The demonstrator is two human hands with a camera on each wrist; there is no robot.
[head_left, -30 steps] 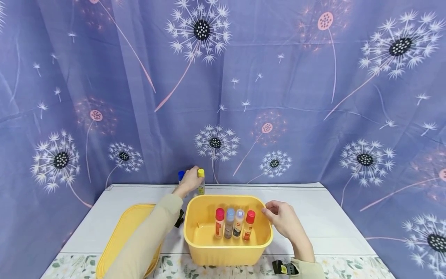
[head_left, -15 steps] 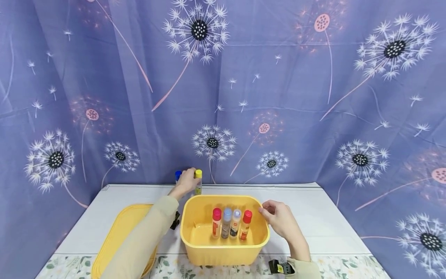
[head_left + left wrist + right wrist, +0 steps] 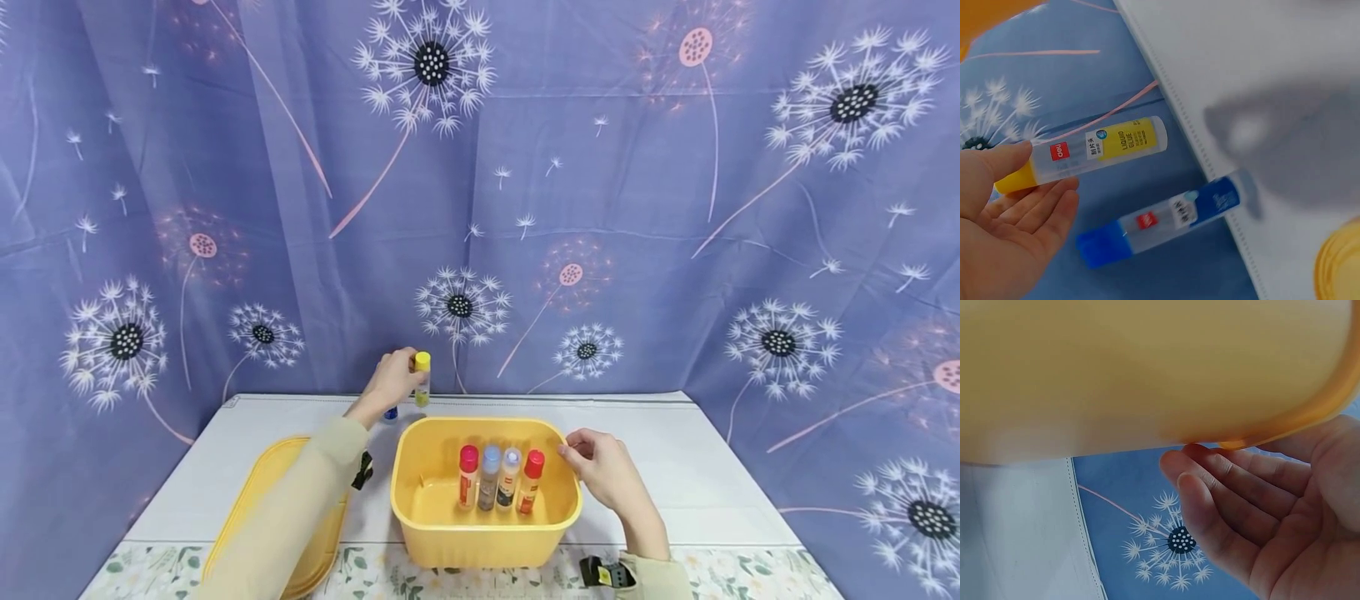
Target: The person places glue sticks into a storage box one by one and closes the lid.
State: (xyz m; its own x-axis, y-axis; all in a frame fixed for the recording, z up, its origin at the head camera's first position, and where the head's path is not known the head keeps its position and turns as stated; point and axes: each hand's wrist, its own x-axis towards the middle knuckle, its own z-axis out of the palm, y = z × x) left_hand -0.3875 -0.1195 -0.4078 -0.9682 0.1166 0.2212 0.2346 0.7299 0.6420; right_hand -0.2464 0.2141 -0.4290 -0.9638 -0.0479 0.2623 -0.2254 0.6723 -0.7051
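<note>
My left hand [image 3: 388,382] pinches the yellow cap of a clear liquid glue bottle [image 3: 1110,150] between thumb and fingers. The bottle hangs upright just above the back of the table. Close beside it stands a second glue bottle with a blue cap [image 3: 1160,222], mostly hidden behind the hand in the head view. At the right end of a yellow storage box [image 3: 487,546], my right hand [image 3: 611,475] holds the rim, with fingertips against the outer wall. Inside the box several glue bottles stand upright in a row, including a red-capped bottle [image 3: 532,483] and a light-blue-capped bottle [image 3: 490,479].
A yellow lid [image 3: 262,467] lies on the table left of the box, partly covered by the left sleeve. A floral cloth strip [image 3: 727,575] runs along the front of the white table surface [image 3: 705,483]. A blue-purple dandelion curtain [image 3: 525,317] hangs behind the table.
My left hand has lifted the yellow-capped glue bottle and drawn it slightly away from its spot. The blue-capped bottle stays behind. My right hand keeps its place on the box rim.
</note>
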